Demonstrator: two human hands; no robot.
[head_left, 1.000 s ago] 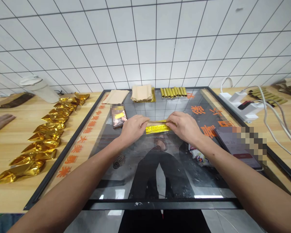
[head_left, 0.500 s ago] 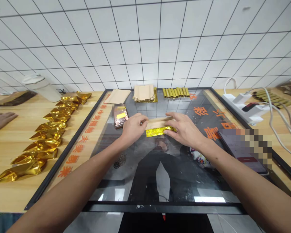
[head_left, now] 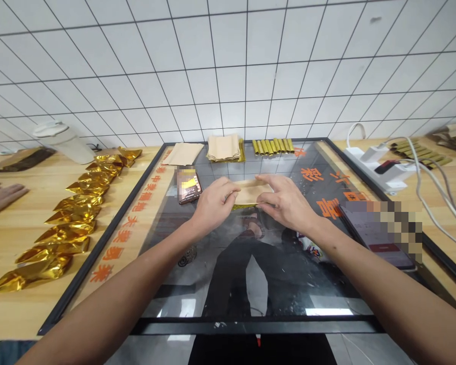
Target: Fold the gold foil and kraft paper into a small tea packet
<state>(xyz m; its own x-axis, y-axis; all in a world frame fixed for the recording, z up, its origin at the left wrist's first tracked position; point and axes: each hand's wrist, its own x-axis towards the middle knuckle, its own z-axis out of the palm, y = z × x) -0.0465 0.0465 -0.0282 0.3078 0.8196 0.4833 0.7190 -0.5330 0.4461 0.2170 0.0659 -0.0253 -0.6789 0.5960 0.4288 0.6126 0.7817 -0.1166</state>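
Between my hands, over the glass panel, is a sheet of brown paper [head_left: 251, 193] with gold foil showing along its near edge. My left hand [head_left: 217, 202] pinches the paper's left end between thumb and fingers. At the right end, my right hand [head_left: 283, 198] grips it with the thumb in front and the fingers behind. The sheet looks partly curled. Beyond it lie a stack of brown paper sheets [head_left: 223, 147] with gold edges and a row of rolled gold paper tubes [head_left: 273, 146].
Folded gold foil pieces [head_left: 74, 205] line the left. A cup [head_left: 66, 142] and another person's hand [head_left: 2, 197] are farther left. A dark pack [head_left: 189, 186] and flat brown paper [head_left: 183, 153] lie beyond my left hand. A phone [head_left: 378, 238] and power strip [head_left: 380, 167] are right.
The gold foil strip facing me has turned mostly out of sight, and the brown side now shows between my hands. My left thumb has come down onto the paper.
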